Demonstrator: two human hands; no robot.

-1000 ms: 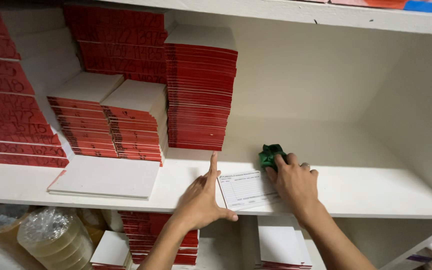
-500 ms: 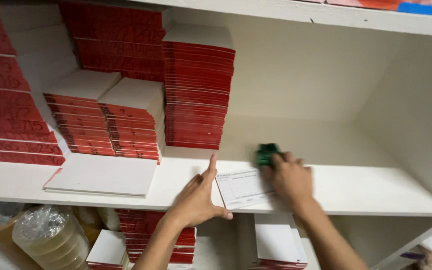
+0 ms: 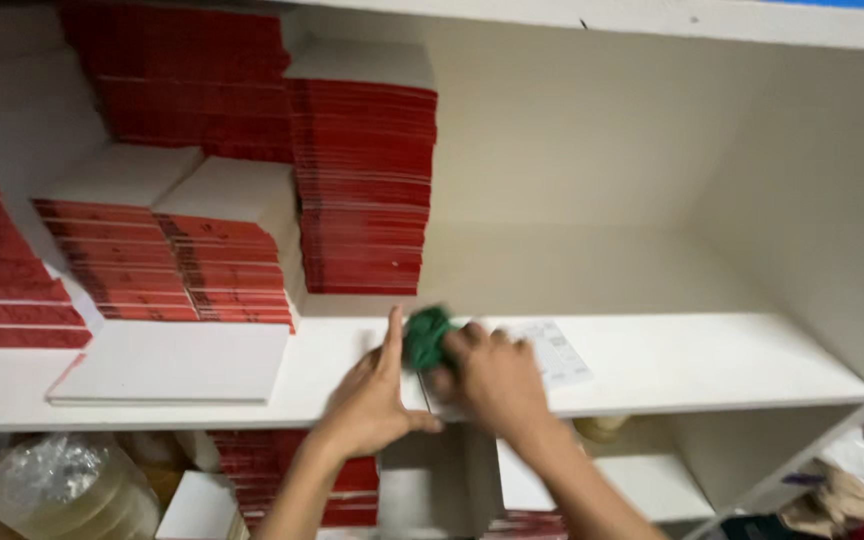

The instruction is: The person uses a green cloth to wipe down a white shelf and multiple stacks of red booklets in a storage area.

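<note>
My right hand [image 3: 487, 380] grips a crumpled green cloth [image 3: 426, 336] and presses it on the white shelf [image 3: 712, 365], right beside my left hand. My left hand [image 3: 372, 392] lies flat on the shelf near its front edge, fingers spread, forefinger pointing away from me. A white printed form pad [image 3: 552, 350] lies on the shelf just right of my right hand, partly covered by it. The picture is blurred by motion.
Stacks of red-spined white booklets [image 3: 362, 180] fill the shelf's left and back. One flat white booklet [image 3: 177, 362] lies at the left front. Below the shelf are more booklets [image 3: 282, 470] and a bag of tape rolls [image 3: 72, 490]. The shelf's side wall [image 3: 832, 220] stands at right.
My right hand has swept the green cloth leftward across the shelf to meet my left hand. The form pad now shows to its right. The view has shifted.
</note>
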